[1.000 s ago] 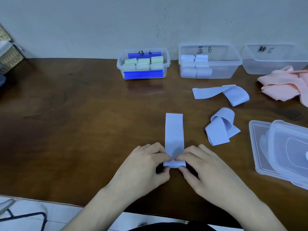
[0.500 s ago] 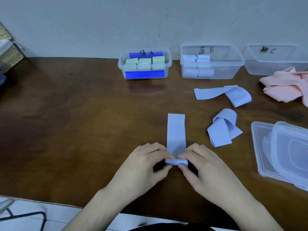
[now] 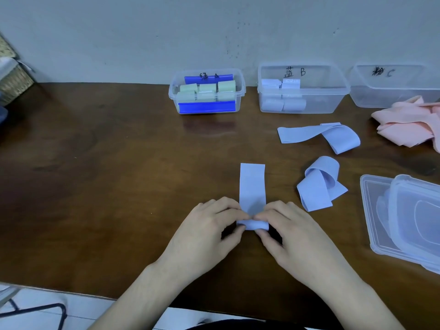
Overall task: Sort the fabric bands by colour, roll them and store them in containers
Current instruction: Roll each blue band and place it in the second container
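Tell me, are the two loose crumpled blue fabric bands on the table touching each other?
Apart. The head view shows bare brown table between the farther looped blue band and the nearer folded blue band.

a woven basket [image 3: 13, 83] sits at the brown table's [image 3: 95, 186] far left corner.

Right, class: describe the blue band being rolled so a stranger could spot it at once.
Start at the brown table and find the two hands, left and right, near its front edge. The blue band being rolled lies straight between them, its near end pinched into a roll. The two loose blue bands to its right lie looped and untouched.
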Demonstrator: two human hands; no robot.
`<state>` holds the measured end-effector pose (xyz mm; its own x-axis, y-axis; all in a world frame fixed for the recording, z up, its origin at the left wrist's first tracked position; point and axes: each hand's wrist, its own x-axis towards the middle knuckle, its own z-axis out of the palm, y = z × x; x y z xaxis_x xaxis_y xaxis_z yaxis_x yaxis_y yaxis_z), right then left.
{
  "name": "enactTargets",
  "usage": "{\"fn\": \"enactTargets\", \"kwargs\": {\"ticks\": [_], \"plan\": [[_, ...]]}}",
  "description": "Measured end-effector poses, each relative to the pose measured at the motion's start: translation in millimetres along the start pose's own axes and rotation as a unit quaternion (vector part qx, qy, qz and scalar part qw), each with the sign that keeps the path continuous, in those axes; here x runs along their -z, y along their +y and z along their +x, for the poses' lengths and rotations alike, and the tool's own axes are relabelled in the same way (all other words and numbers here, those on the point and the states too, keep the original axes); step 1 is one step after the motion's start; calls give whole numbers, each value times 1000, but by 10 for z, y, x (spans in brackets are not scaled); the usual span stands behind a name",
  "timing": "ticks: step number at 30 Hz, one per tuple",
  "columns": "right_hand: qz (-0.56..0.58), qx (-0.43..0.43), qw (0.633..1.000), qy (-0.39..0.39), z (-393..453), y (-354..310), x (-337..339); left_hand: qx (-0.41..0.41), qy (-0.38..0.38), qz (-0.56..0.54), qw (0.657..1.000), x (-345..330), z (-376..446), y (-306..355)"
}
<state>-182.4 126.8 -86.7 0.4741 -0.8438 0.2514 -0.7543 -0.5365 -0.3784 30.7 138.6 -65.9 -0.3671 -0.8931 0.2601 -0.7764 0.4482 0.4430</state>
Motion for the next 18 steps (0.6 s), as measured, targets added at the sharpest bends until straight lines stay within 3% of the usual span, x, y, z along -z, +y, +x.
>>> {"fn": "enactTargets", "kwargs": {"ticks": [18], "plan": [[3,-3,1000,-3,135,79,33,-1,4,22,1000,7,115,-43]]}}
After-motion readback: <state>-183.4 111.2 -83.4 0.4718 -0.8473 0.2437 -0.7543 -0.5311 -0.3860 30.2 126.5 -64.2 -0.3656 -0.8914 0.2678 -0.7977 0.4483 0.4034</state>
